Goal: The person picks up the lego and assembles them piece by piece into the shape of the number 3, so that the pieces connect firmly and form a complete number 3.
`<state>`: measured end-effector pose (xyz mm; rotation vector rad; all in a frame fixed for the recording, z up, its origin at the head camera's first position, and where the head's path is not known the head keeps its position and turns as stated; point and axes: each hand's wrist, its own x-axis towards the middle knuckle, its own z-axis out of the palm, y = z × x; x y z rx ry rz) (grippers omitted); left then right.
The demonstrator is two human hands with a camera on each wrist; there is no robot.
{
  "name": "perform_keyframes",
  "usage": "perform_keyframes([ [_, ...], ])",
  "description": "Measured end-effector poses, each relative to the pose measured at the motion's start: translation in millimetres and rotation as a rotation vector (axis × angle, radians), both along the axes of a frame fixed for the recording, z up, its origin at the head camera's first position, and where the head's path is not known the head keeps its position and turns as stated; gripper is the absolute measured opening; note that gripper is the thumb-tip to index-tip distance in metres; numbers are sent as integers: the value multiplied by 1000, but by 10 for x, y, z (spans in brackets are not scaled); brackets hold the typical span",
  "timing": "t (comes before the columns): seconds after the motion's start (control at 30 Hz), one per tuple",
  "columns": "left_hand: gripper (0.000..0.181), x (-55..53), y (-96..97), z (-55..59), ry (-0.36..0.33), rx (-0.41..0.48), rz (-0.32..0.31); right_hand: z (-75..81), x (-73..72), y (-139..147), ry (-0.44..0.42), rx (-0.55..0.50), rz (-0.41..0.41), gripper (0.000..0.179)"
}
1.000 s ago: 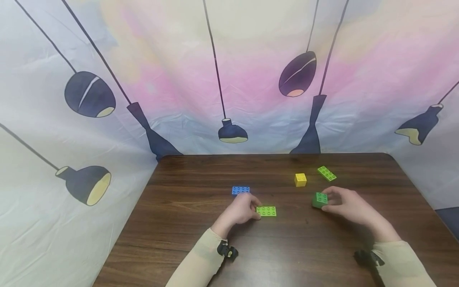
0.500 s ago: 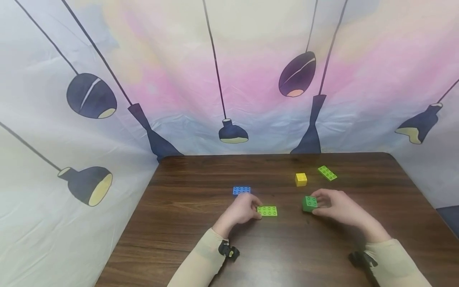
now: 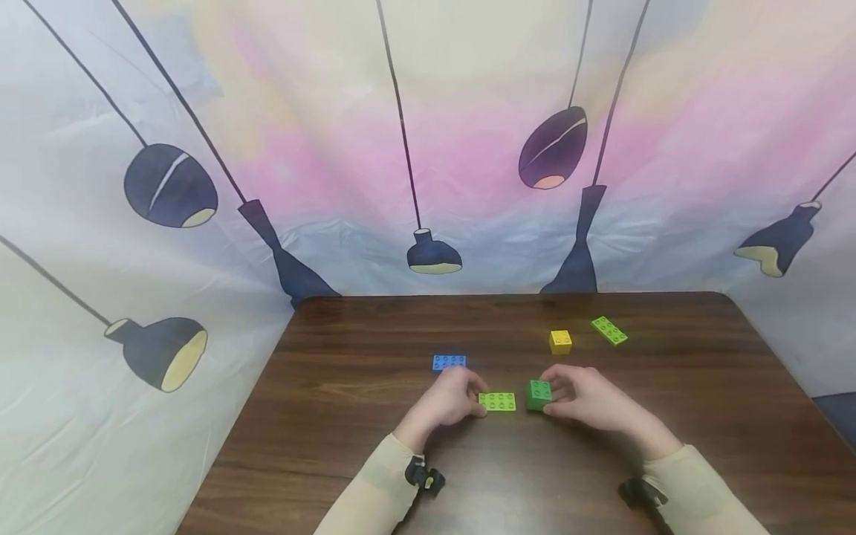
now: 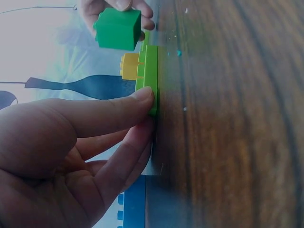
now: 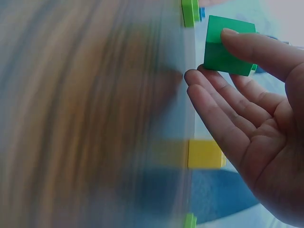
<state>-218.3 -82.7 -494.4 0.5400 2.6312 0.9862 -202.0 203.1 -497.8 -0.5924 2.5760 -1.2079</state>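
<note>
My left hand [image 3: 446, 399] pinches the left end of a flat lime green toy brick [image 3: 498, 402], which lies on the table with its studs up. Between the thumb and fingers of my right hand [image 3: 591, 400] is a square green toy brick [image 3: 539, 395], just right of the lime one. The right wrist view shows this green brick [image 5: 230, 45] held above the tabletop, thumb on one side and fingertips on the other. Behind the left hand sits a blue toy brick [image 3: 449, 362], its near edge partly covered by the knuckles.
A yellow toy brick [image 3: 560, 342] stands behind the right hand. Farther back on the right lies a second lime green brick [image 3: 609, 330], set at an angle. The brown wooden table [image 3: 321, 416] ends at a printed cloth backdrop [image 3: 348, 148].
My right hand has carried the green brick leftward, bringing it close to the lime brick. The left hand keeps its hold on the lime brick in the same place.
</note>
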Motion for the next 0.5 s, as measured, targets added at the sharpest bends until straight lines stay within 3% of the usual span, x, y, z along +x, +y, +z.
perform_keyframes([
  [0.5, 34, -15, -3, -6, 12, 11, -25, 49, -63, -422, -1, -35, 27, 38],
])
